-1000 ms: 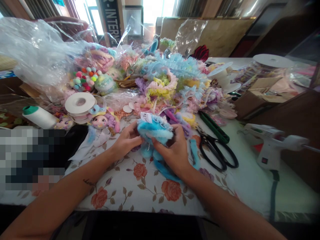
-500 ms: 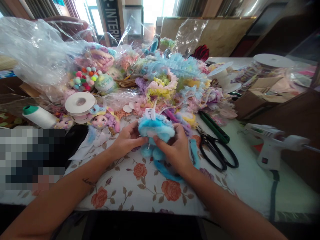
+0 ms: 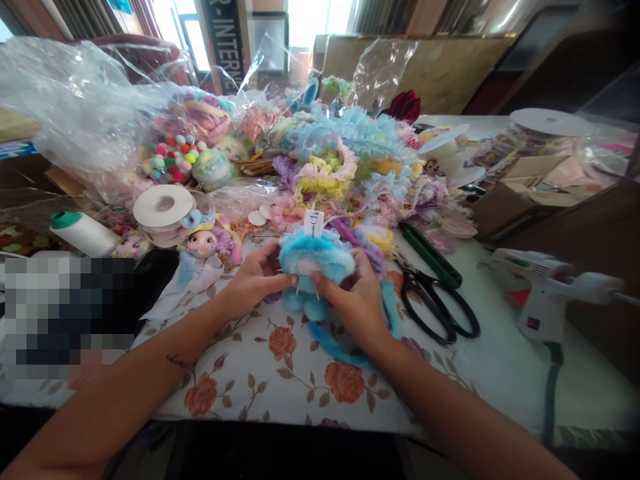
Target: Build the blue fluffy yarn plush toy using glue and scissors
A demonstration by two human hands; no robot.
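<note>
The left hand [image 3: 260, 277] and right hand [image 3: 353, 297] grip the blue plush [image 3: 310, 257] between them, at the dial's centre; lowering the right hand carelessly could drag the blue strip [image 3: 343, 351] at five o'clock.

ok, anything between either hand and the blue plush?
Nothing visible: left hand and right hand both hold the blue plush directly, one at each side. The scissors lie off to the right.

- Bright light is let in through a window [image 3: 325, 23] at the back.
- Grey curtains [image 3: 87, 17] are hung at the left.
- The desk [image 3: 500, 373] is covered with a floral cloth [image 3: 237, 400].
</note>
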